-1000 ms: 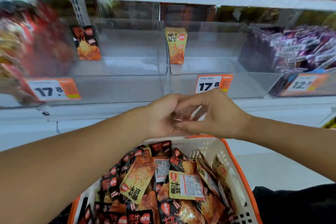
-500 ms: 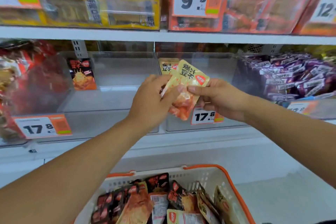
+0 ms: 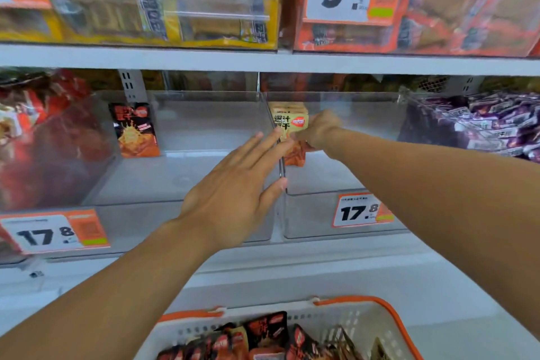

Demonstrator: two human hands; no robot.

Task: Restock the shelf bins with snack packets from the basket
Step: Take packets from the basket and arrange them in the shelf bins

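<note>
Fingers (image 3: 298, 135) of the right hand (image 3: 320, 130) are pinching a yellow snack packet (image 3: 292, 126) inside the clear bin (image 3: 336, 172) on the shelf (image 3: 263, 63), near the bin's back left corner. Spread and straight, the left hand (image 3: 236, 187) is hovering at the divider between two bins. Below, the basket (image 3: 377, 305) is holding more packets (image 3: 266, 330).

My right hand (image 3: 317, 130) reaches far forward, its grip pinched; my left hand (image 3: 233, 193) stretches flat, fingers straight.
</note>
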